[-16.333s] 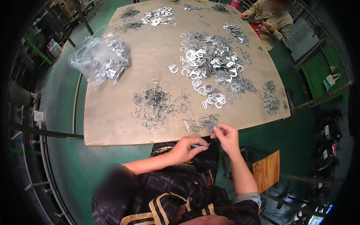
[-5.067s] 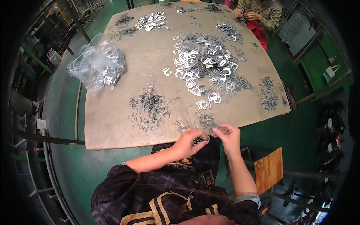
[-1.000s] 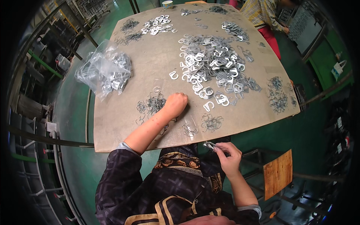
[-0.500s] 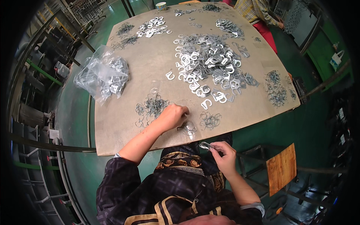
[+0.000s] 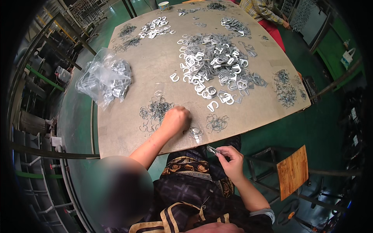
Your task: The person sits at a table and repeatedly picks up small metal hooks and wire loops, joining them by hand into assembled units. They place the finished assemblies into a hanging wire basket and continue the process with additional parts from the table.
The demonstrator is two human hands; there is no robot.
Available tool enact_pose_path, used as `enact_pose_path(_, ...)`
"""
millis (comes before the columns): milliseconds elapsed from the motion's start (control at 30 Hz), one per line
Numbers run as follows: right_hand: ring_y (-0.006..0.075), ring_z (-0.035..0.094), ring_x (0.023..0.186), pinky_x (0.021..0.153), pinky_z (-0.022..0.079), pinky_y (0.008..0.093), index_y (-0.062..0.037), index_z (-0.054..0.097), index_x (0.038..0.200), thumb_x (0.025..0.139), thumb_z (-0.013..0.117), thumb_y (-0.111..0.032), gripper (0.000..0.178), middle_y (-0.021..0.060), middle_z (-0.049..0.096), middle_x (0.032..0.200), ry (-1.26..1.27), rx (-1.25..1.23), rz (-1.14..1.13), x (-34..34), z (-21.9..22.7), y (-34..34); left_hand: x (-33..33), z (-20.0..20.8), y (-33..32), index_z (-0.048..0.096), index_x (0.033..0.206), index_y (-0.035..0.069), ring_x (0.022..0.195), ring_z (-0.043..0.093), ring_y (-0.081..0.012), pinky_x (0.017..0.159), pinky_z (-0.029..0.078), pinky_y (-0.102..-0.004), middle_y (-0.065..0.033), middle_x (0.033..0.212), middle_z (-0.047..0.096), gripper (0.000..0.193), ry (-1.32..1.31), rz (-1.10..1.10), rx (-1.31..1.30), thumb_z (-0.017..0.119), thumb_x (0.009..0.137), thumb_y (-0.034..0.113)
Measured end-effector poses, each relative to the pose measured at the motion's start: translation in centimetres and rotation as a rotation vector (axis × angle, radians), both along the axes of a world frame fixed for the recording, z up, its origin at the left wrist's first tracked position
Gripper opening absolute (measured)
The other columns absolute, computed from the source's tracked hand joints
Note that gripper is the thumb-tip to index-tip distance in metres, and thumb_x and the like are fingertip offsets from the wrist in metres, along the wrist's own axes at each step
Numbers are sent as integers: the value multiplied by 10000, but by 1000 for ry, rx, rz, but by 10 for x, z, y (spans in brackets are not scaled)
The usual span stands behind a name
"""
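Observation:
My left hand (image 5: 178,119) is over the near part of the table, its fingers curled and slightly blurred; what they pinch, if anything, is hidden. Beside it on the left lies a loose heap of small bent wire pieces (image 5: 156,110). Smaller clusters of wire pieces (image 5: 216,123) and wire bits on a shiny patch (image 5: 196,134) are to its right. Just off the table's front edge, my right hand (image 5: 233,160) pinches a flat metal hook (image 5: 212,150) between thumb and fingers. Farther back, a big heap of silver-grey metal hooks (image 5: 213,58) covers the table's middle.
A clear plastic bag of metal parts (image 5: 107,77) sits on the left of the brown table (image 5: 140,77). More wire pieces (image 5: 285,89) lie at the right edge. Another person (image 5: 264,15) stands at the far right. A wooden board on a frame (image 5: 292,172) is below right.
My left hand has shifted slightly left, its fingers tucked further down. My right hand still holds the metal hook in nearly the same place. The whole view has shifted slightly.

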State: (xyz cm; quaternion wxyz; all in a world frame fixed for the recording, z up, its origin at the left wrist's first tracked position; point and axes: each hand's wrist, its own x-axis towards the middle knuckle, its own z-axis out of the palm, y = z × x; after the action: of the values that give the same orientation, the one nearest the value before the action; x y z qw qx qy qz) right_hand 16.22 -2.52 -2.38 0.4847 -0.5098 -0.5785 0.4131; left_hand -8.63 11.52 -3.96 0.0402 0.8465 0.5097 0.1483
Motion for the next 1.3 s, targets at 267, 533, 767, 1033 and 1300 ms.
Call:
enact_pose_path(267,168,679,718,663,531,266,15,676,937,800,677,72,148,92,676,840,-53,26,12,-2,5,1,-9,-6,25,641,715,33,830,647,-270,682,550,-367,-107,774,649,63,245,-79,93,602,698,80)
enact_pose_path(533,170,685,735,675,536,272,17,669,977,796,688,59,186,105,685,853,-66,37,-30,-2,4,3,7,24,15,694,815,13,779,683,-300,691,556,-343,-140,819,700,126,-257,4,-177,640,705,43)
enact_pose_path(767,181,704,761,690,550,287,5,634,1096,803,688,51,301,127,708,871,-32,26,-67,5,3,6,50,52,-64,723,817,47,830,586,-183,757,471,-294,-42,843,621,122,-946,-345,-669,792,720,72)
enact_pose_path(1033,204,718,791,707,560,306,-6,626,1111,796,689,51,327,134,711,885,-151,70,-56,1,19,0,67,41,-81,710,802,63,917,562,-210,829,439,-326,-40,916,589,138,-878,-248,-452,802,699,63)
enact_pose_path(1300,184,685,720,683,540,282,27,633,1060,827,647,0,234,127,695,850,-59,207,-61,31,-3,29,65,45,-89,584,911,53,955,639,-276,866,442,-388,-67,979,690,136,-909,-392,-490,681,824,19)
